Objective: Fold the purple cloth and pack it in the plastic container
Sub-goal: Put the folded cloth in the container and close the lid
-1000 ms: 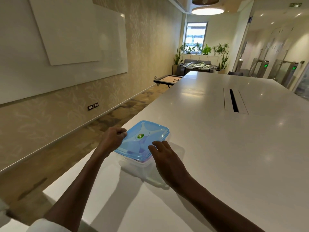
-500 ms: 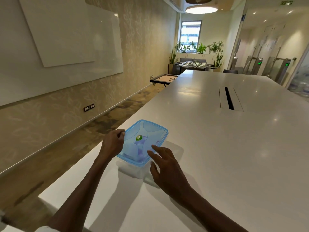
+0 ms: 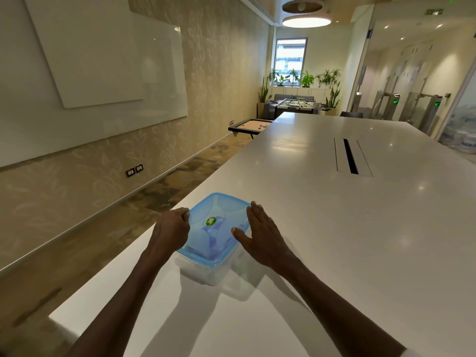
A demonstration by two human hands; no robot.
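Note:
A clear plastic container (image 3: 206, 273) stands near the left edge of the white table, covered by a translucent blue lid (image 3: 219, 210) with a green sticker. The purple cloth (image 3: 215, 242) shows faintly through the lid, lying inside. My left hand (image 3: 171, 231) is curled on the lid's left edge, fingers closed around the rim. Flat on the lid's right side lies my right hand (image 3: 257, 237), fingers stretched forward and thumb resting on top.
The long white table (image 3: 334, 228) runs ahead, with a cable slot (image 3: 350, 158) in its middle. Its left edge drops to carpeted floor close beside the container. A low game table (image 3: 248, 126) and a foosball table (image 3: 296, 104) stand far back.
My right hand slid from the lid's near corner to lie flat along its right side. The left hand kept its grip on the left edge. The view tilted slightly.

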